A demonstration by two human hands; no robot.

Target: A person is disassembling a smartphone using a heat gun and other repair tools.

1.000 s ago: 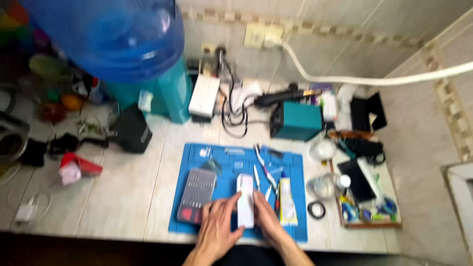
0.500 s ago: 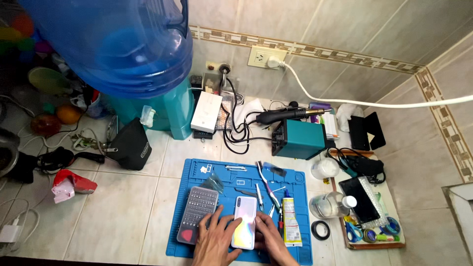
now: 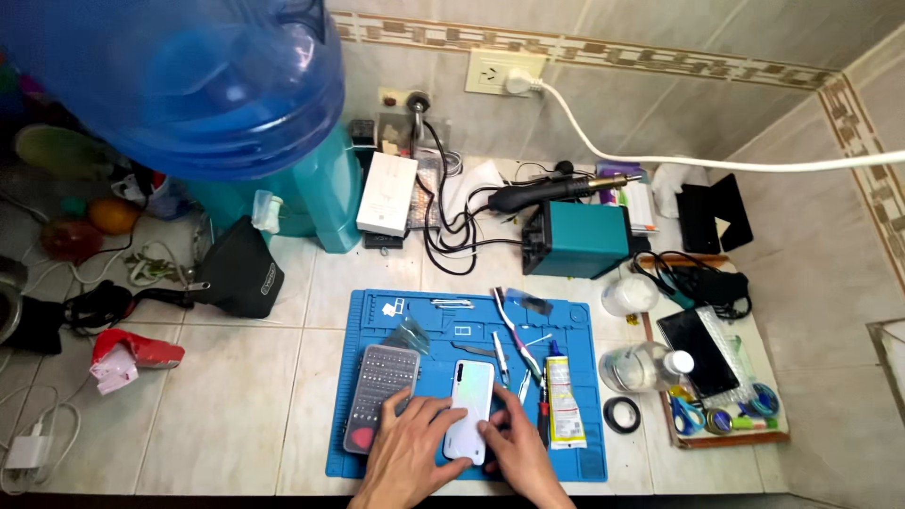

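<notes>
A white phone (image 3: 470, 407) lies back up on the blue work mat (image 3: 443, 316) near the counter's front edge. My left hand (image 3: 411, 452) rests against the phone's left side, fingers spread toward it. At the phone's lower right edge, my right hand (image 3: 517, 455) touches it with the fingertips. A grey case of screwdriver bits (image 3: 379, 394) sits just left of my left hand. Tweezers, a toothbrush (image 3: 512, 331) and a glue tube (image 3: 562, 394) lie right of the phone.
A big blue water bottle (image 3: 189, 75) on a teal dispenser fills the back left. Behind the mat stand a white box (image 3: 387, 193), a teal hot-air station (image 3: 577, 238) and tangled cables. A wooden tray (image 3: 726, 435) with a dark phone and scissors sits right.
The view has tilted and come closer, so the counter sits lower in frame. Both hands stay on the white phone, which has barely shifted on the mat.
</notes>
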